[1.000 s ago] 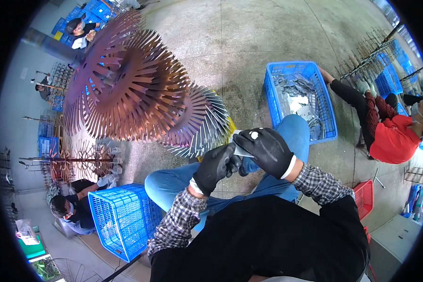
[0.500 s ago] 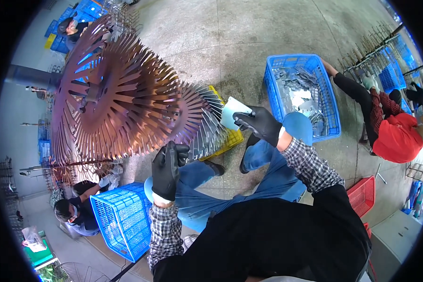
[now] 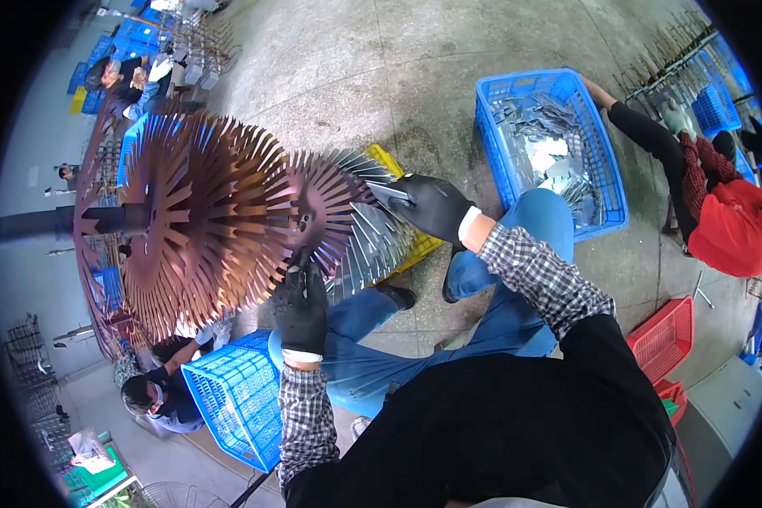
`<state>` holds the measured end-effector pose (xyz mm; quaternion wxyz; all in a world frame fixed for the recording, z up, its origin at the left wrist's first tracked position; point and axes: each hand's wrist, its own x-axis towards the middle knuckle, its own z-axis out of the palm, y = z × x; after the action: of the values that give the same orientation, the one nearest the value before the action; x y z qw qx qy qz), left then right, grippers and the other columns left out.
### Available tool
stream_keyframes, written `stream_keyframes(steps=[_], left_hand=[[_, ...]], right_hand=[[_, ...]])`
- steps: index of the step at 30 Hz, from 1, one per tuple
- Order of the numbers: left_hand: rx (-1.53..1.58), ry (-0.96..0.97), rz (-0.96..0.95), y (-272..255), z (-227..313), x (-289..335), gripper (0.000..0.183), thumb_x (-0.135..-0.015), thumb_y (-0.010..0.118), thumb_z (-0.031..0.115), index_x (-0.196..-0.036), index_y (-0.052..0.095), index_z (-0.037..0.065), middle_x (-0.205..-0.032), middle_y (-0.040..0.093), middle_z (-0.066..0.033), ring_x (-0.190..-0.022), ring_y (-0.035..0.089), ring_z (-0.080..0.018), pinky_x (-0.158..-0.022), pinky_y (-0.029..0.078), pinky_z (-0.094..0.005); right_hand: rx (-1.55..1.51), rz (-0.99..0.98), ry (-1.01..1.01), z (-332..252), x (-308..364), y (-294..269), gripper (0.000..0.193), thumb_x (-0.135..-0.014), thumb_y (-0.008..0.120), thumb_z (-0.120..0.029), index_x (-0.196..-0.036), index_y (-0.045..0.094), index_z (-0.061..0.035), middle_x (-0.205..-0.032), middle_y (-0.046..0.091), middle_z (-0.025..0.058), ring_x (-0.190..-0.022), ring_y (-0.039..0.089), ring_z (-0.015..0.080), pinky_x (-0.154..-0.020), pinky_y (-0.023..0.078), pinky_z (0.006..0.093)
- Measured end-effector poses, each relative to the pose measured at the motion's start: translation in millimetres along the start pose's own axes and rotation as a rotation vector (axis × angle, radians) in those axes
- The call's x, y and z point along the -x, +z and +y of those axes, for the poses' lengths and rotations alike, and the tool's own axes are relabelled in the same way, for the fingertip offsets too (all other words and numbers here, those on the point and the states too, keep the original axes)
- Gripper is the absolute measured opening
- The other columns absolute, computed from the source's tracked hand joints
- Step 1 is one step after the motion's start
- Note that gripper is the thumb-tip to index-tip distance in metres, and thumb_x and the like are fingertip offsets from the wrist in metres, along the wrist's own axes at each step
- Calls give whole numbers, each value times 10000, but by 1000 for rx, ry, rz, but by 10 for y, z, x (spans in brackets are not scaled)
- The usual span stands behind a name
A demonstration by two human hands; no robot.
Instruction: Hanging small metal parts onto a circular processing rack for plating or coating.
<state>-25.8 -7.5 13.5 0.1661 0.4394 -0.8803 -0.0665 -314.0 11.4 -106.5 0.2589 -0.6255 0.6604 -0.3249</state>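
Observation:
In front of me, on the left, stands a rack of slotted brown metal discs (image 3: 220, 229) on a thick shaft. Thin silver metal plates (image 3: 377, 245) fan out from the disc nearest me. Black-gloved, my right hand (image 3: 432, 207) pinches a thin flat metal plate (image 3: 387, 193), seen nearly edge-on, at the upper right rim of these plates. My left hand (image 3: 300, 313), also gloved in black, is up against the lower rim of the discs, its fingers closed on the edge; their tips are partly lost against the dark metal.
A blue crate (image 3: 614, 199) of loose metal plates stands beyond my right knee. A yellow crate (image 3: 415, 251) sits below the rack. Another blue crate (image 3: 233, 398) is at my left, a red crate (image 3: 665, 339) at my right. Co-workers sit nearby, one in a red top (image 3: 732, 233).
My right hand has moved left to the rack, tilting its plate from face-on to edge-on. My left hand has closed on the disc rim. The rack appears turned, and my view has shifted.

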Motion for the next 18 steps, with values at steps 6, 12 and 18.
stream_keyframes(steps=[6,12,18], left_hand=[[22,-65,-50,-2,8,25,377,-935,630,7,-1309,644,43,-1251,676,-158,-1065,655,-328,-914,527,-411],[2,-80,-55,10,7,35,380,-925,648,4,-1302,639,39,-1249,669,-177,-1054,655,-339,-889,532,-419],[-81,8,-43,-12,7,55,379,-920,661,4,-1296,635,38,-1256,663,-182,-1046,655,-343,-879,531,-423]], right_hand=[[-76,14,-47,-14,-117,105,341,-961,661,-283,-1212,710,-58,-1061,739,179,-870,704,368,-785,558,417],[-132,42,-35,-31,-162,144,334,-959,667,-281,-1214,718,-70,-1055,745,180,-867,708,366,-786,562,417],[-213,53,-52,-139,-171,55,343,-955,677,-276,-1236,717,-83,-1050,748,179,-864,712,355,-781,562,412]])
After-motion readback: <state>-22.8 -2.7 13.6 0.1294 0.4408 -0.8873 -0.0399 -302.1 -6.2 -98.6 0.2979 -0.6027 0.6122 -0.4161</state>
